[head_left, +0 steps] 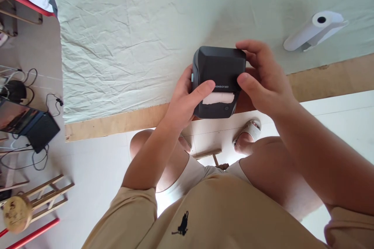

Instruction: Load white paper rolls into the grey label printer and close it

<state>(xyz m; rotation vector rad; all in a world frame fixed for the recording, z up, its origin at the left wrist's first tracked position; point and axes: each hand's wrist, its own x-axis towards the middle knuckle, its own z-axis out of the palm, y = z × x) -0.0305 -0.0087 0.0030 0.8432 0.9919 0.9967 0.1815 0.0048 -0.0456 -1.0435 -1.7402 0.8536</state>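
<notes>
- The black printer [220,68] is held in the air over the tabletop's [327,78] near edge, its front tilted up toward the wearer, so the lettering and button can be seen.
- A strip of white paper [218,98] shows in its front slot.
- The left hand [184,99] grips the printer's left side, thumb across the front, fingers wrapped behind, probably carrying much of the weight.
- The right hand [264,79] is curled about the right side, thumb on the edge and a finger at the upper corner, seemingly to steady it.
- On the creased cloth [122,42], a white paper roll [306,33] seems to stand on end, well apart from the hands, its outer sheet loose.
</notes>
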